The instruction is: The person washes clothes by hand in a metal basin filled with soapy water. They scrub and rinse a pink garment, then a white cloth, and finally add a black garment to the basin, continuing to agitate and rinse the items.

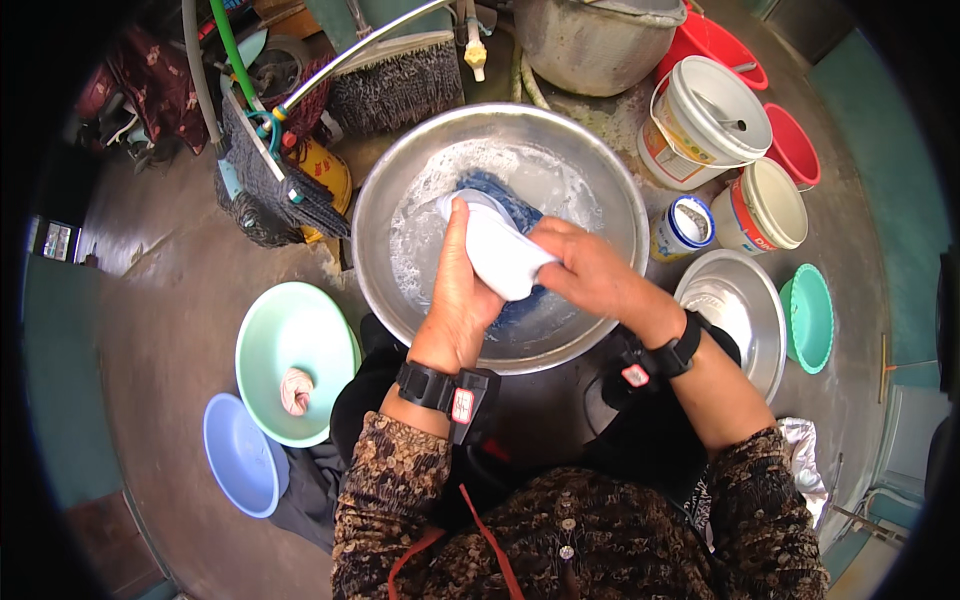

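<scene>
A white cloth item [499, 251] is held between my two hands above a wide metal basin [367, 247]. My left hand [459, 289] supports it from the left, thumb laid along its upper side. With bent fingers, my right hand [581, 262] grips its lower right edge. Soapy water [409, 232] with white foam fills the basin's bottom. Blue fabric [491, 184] lies in that water, partly hidden behind the white item and my hands.
At left stand a pale green basin [262, 337] holding a pink cloth [297, 390], and a blue basin [240, 457]. A white bucket [675, 135], a small tub [679, 229] and another metal basin [772, 337] stand right. Mops [277, 180] and a tap [474, 56] are beyond.
</scene>
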Action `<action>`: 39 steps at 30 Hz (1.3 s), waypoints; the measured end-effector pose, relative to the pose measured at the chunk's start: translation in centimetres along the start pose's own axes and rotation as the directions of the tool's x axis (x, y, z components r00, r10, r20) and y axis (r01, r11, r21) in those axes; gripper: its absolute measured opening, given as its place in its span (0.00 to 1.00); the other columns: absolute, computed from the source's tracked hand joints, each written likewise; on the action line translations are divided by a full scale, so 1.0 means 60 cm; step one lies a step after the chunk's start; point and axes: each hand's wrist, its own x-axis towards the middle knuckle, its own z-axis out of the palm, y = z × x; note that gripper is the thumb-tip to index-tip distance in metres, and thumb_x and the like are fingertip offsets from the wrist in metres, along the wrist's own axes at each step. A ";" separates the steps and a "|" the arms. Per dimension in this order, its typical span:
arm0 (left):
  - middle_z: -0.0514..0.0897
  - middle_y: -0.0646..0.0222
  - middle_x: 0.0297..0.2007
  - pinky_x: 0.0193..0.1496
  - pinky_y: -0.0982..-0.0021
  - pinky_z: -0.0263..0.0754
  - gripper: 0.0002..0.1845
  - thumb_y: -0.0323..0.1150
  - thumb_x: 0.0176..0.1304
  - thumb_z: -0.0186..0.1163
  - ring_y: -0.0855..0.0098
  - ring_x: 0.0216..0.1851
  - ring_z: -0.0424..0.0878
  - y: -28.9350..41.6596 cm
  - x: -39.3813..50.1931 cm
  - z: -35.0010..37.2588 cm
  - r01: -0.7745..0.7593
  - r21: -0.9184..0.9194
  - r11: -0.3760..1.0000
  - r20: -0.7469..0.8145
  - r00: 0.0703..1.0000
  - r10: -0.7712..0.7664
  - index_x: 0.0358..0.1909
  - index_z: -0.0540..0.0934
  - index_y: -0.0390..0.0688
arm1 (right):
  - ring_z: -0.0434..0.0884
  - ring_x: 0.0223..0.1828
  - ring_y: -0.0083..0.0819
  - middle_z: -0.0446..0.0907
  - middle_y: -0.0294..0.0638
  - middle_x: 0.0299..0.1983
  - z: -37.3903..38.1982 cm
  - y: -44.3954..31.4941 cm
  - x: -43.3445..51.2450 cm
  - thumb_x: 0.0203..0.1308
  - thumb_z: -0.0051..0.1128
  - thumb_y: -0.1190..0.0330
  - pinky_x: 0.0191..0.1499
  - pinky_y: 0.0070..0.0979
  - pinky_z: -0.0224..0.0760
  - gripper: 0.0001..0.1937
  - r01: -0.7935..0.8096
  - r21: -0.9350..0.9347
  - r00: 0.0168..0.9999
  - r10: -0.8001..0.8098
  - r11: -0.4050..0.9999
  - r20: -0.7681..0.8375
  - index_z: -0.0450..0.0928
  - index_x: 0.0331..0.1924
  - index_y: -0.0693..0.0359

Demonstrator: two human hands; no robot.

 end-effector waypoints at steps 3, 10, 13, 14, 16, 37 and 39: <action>0.78 0.64 0.47 0.50 0.64 0.75 0.21 0.47 0.68 0.48 0.66 0.47 0.78 -0.017 0.020 -0.005 -0.099 -0.041 0.994 0.011 0.995 0.099 0.52 0.71 0.42 | 0.68 0.56 0.43 0.69 0.47 0.50 0.033 -0.023 -0.005 0.48 0.52 0.75 0.59 0.30 0.60 0.18 -0.019 0.073 0.949 0.041 0.997 -0.314 0.71 0.47 0.64; 0.79 0.65 0.46 0.46 0.68 0.75 0.18 0.40 0.65 0.52 0.69 0.45 0.78 -0.076 0.020 -0.008 -0.080 0.141 0.987 0.045 0.996 0.074 0.55 0.70 0.47 | 0.66 0.57 0.48 0.68 0.51 0.51 0.076 0.056 0.044 0.54 0.56 0.66 0.60 0.38 0.58 0.15 -0.197 0.107 0.805 0.223 0.975 -0.550 0.73 0.47 0.60; 0.79 0.67 0.46 0.45 0.68 0.75 0.18 0.41 0.65 0.52 0.69 0.44 0.79 -0.079 0.014 0.017 0.058 0.082 0.995 -0.059 0.997 -0.053 0.55 0.71 0.49 | 0.65 0.58 0.48 0.69 0.53 0.50 0.062 0.078 0.053 0.55 0.58 0.64 0.61 0.36 0.57 0.16 -0.330 0.365 0.686 0.487 0.871 -0.541 0.74 0.46 0.61; 0.80 0.69 0.45 0.45 0.67 0.75 0.16 0.42 0.66 0.50 0.70 0.44 0.79 -0.074 0.016 0.022 0.045 0.058 0.997 -0.050 0.998 -0.042 0.52 0.72 0.48 | 0.65 0.58 0.48 0.69 0.53 0.50 0.061 0.078 0.050 0.55 0.58 0.63 0.61 0.35 0.57 0.16 -0.363 0.441 0.652 0.562 0.821 -0.509 0.74 0.46 0.61; 0.80 0.69 0.43 0.45 0.67 0.75 0.15 0.43 0.66 0.49 0.70 0.43 0.79 -0.054 0.026 0.023 0.025 -0.007 1.000 0.020 0.999 -0.025 0.49 0.73 0.47 | 0.67 0.54 0.50 0.68 0.53 0.51 0.073 0.069 0.038 0.54 0.58 0.63 0.57 0.36 0.61 0.17 -0.224 0.086 0.745 0.228 0.971 -0.626 0.74 0.46 0.60; 0.80 0.66 0.41 0.44 0.67 0.76 0.15 0.41 0.68 0.46 0.69 0.42 0.79 -0.065 0.048 0.015 0.001 0.112 0.994 -0.045 0.999 0.004 0.46 0.75 0.42 | 0.76 0.42 0.45 0.76 0.48 0.39 0.063 0.050 0.018 0.53 0.59 0.65 0.47 0.35 0.70 0.13 -0.080 0.116 0.853 0.128 0.990 -0.506 0.74 0.42 0.60; 0.80 0.66 0.41 0.43 0.67 0.77 0.15 0.40 0.67 0.49 0.69 0.42 0.80 -0.071 0.042 0.015 -0.018 0.134 0.991 -0.057 0.998 0.026 0.46 0.75 0.42 | 0.78 0.38 0.44 0.78 0.48 0.35 0.065 0.055 0.019 0.56 0.58 0.65 0.43 0.33 0.71 0.12 -0.140 0.308 0.853 0.272 0.941 -0.445 0.74 0.40 0.62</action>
